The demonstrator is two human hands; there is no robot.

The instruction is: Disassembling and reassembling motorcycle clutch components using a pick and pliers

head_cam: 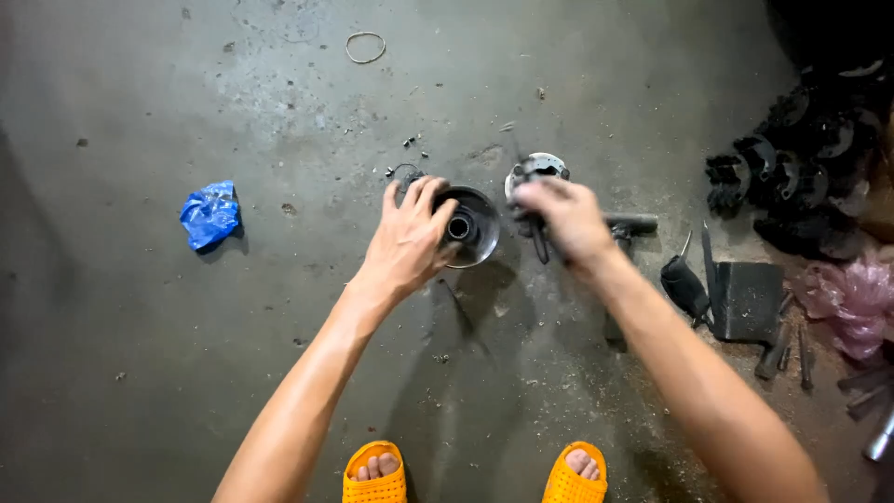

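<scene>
I am working over the floor [140, 373]; my left hand [407, 237] is curling round the rim of the hub [468, 226], a dark round metal cup with a bright centre bore; my right hand [570, 219], blurred, is gripping a dark tool [537, 244] just beside it; parts lie loose nearby, so the job is looking partway.

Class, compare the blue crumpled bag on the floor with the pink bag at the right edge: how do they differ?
The blue crumpled bag lies alone on bare concrete, left of the left hand; the pink bag sits among dark tools and parts, right of the right hand. The blue one is opaque and compact; the pink one looks translucent and more spread out, partly cut off by the frame. Both are crumpled plastic on the floor.
</scene>
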